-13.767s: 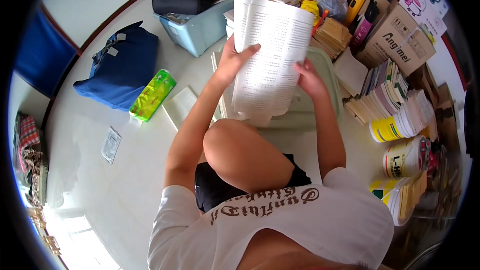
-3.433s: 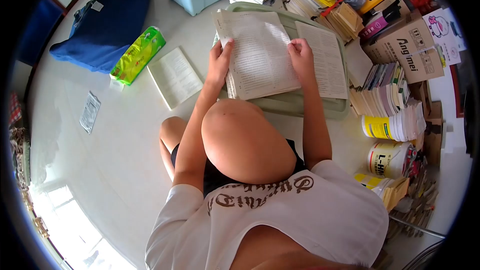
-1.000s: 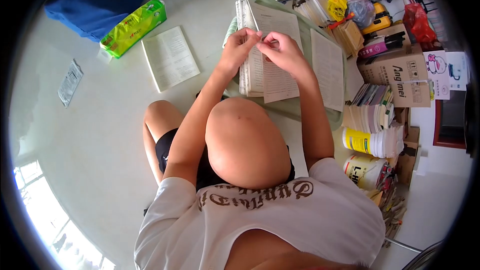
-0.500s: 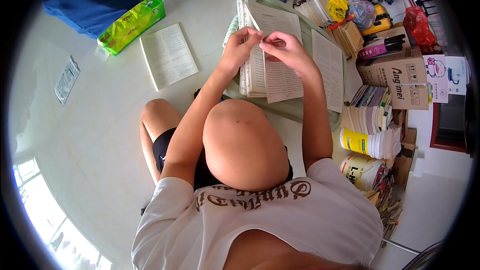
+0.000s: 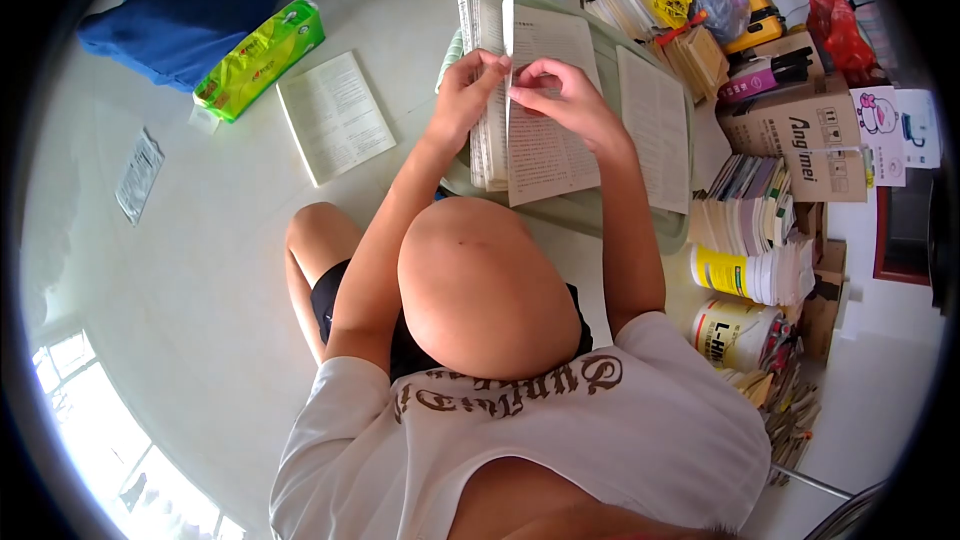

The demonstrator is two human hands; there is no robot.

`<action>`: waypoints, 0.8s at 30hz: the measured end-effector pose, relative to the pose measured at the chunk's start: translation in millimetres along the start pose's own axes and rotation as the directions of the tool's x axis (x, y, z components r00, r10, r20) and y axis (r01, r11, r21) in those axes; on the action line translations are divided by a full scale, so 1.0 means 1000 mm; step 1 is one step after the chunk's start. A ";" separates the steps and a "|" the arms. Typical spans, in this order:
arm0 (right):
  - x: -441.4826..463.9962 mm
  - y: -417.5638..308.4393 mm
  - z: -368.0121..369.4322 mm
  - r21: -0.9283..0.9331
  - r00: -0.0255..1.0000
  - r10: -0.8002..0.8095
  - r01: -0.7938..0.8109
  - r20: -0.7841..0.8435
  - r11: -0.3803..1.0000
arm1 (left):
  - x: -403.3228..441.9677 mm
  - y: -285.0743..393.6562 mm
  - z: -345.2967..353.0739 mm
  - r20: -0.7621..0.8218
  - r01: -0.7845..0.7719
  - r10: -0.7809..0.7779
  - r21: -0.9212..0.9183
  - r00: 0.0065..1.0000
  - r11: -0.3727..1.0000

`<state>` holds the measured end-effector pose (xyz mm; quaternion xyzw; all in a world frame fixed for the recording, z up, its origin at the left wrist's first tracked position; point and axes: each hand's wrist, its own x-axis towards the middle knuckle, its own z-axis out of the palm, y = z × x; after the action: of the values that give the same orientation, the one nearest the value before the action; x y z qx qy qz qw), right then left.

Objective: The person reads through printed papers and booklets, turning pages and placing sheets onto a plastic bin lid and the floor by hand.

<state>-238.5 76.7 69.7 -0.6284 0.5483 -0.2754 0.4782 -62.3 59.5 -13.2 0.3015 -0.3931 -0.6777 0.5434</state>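
Note:
An open book (image 5: 487,145) of printed pages lies on a pale green stool-like surface (image 5: 600,217). One page (image 5: 509,25) stands nearly upright, seen almost edge-on. My left hand (image 5: 468,98) pinches that page between thumb and fingertips from the left. On the other side, my right hand (image 5: 575,108) has its bent fingers and thumb closed in at the same page, just below the left fingertips. Beneath my right hand is a flat printed page (image 5: 555,155). A separate printed sheet (image 5: 653,130) lies to the right on the green surface.
Another open booklet (image 5: 337,120) lies on the floor at left, near a green tissue pack (image 5: 258,60) and blue fabric (image 5: 200,5). Stacked books (image 5: 745,205), a cardboard box (image 5: 795,135) and buckets (image 5: 735,270) line the right side. My raised knee (image 5: 490,290) is in front.
The page between my hands has swung from leaning right to nearly upright. My hands have shifted slightly left, and my right fingertips sit a little lower than my left ones.

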 end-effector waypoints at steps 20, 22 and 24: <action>0.003 0.017 0.017 0.060 0.985 -0.110 0.119 -0.135 0.991 | -0.001 0.003 0.001 0.024 0.006 -0.006 -0.008 1.000 1.000; 0.002 0.013 0.016 0.054 0.988 -0.079 0.087 -0.131 0.995 | 0.001 -0.002 -0.001 0.023 0.001 -0.001 -0.001 1.000 1.000; 0.000 0.013 0.016 0.051 0.991 -0.078 0.084 -0.110 0.995 | 0.003 -0.004 -0.003 0.025 0.001 -0.001 0.006 1.000 1.000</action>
<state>-230.2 82.1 52.2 -0.6209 0.5395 -0.3433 0.4534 -63.1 56.1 -18.3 0.2947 -0.4020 -0.6805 0.5371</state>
